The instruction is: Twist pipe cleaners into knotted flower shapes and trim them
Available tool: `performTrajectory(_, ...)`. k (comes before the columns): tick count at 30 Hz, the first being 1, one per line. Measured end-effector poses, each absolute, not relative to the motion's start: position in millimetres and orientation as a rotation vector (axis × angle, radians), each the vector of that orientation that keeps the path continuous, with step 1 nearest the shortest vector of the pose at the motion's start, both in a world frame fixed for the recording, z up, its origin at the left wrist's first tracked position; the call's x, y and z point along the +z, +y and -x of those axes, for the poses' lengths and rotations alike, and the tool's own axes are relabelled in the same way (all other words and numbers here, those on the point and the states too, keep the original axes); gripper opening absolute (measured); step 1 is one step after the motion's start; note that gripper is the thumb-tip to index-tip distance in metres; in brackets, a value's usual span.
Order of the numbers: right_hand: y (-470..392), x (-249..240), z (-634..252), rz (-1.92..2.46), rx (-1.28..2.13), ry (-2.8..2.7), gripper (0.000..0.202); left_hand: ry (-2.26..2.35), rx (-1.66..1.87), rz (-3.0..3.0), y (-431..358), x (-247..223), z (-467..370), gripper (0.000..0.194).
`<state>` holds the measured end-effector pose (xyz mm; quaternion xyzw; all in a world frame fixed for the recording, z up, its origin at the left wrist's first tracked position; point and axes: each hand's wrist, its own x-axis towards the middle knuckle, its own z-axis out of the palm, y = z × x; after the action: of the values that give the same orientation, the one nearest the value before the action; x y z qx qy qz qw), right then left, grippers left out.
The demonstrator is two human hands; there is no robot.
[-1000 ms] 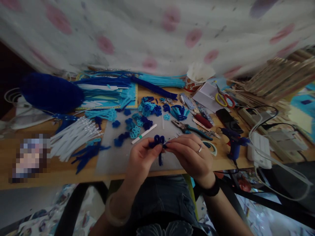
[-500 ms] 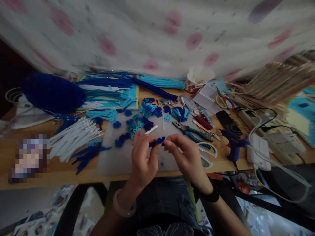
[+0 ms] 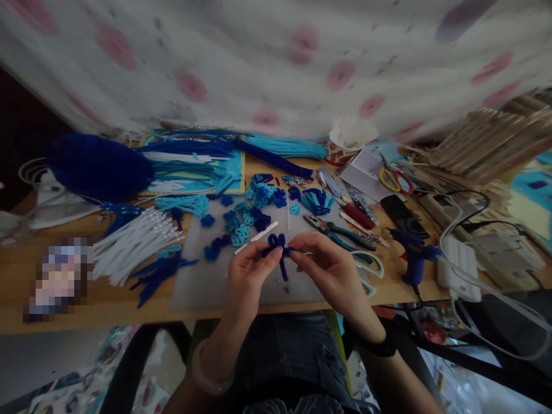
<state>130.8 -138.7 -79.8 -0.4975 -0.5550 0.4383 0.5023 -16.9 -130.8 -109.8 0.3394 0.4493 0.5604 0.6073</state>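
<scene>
Between my two hands is a dark blue pipe cleaner flower [image 3: 276, 241] with looped petals, and a straight end hangs down from it. My left hand [image 3: 252, 270] pinches it from the left between thumb and fingers. From the right, my right hand [image 3: 325, 267] pinches its right side, fingertips close to the other hand's. Both hands are above a translucent grey mat [image 3: 207, 287]. Just behind them lie a white stick [image 3: 263, 231] and finished-looking blue pipe cleaner flowers [image 3: 240, 234], in light and dark shades.
Pliers [image 3: 340, 232] and pale-handled scissors [image 3: 373, 261] lie right of my hands, with a blue glue gun [image 3: 414, 256] and white power strip [image 3: 459, 270] beyond. White pearl-tipped stems [image 3: 133, 244] and dark blue pipe cleaners [image 3: 157, 276] lie left. A patterned curtain [image 3: 241, 63] hangs behind.
The blue pipe cleaner piece has turned, so its looped petals and hanging end now show. My left hand has rotated and moved slightly left; the view has shifted a little.
</scene>
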Motion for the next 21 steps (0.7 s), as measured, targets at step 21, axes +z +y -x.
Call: performTrajectory(21, -147.8, -66.3, -145.4, 1.187, 0.281, -1.937, 0.016, 1.033, 1.147, -1.167, -133.2, -96.3, 25.4, 0.012)
